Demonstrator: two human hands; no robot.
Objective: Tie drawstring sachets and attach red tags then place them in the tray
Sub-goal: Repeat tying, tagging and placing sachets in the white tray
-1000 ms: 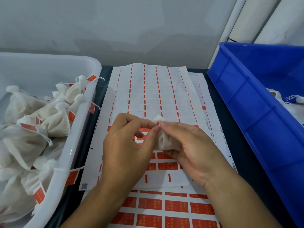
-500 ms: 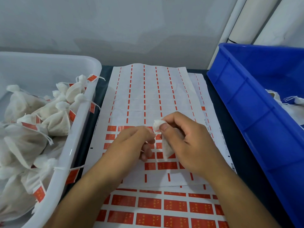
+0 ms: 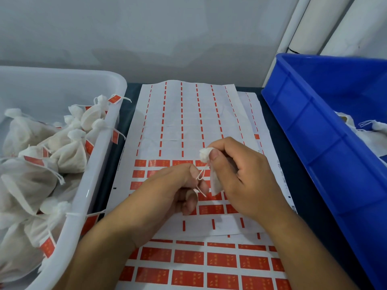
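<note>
- A sheet of red tags (image 3: 222, 260) is laid nearest, under both wrists.
- The drawstring (image 3: 200, 177) is pinched by the curled left hand (image 3: 167, 191).
- Just right of it, the sachet (image 3: 211, 174) is gripped at the neck by the right hand (image 3: 245, 174), thumb over its bunched top.
- Left of the hands, a white tray (image 3: 88, 197) is filled with tagged sachets.
- Far right, a blue bin (image 3: 314, 130) is seen.
</note>
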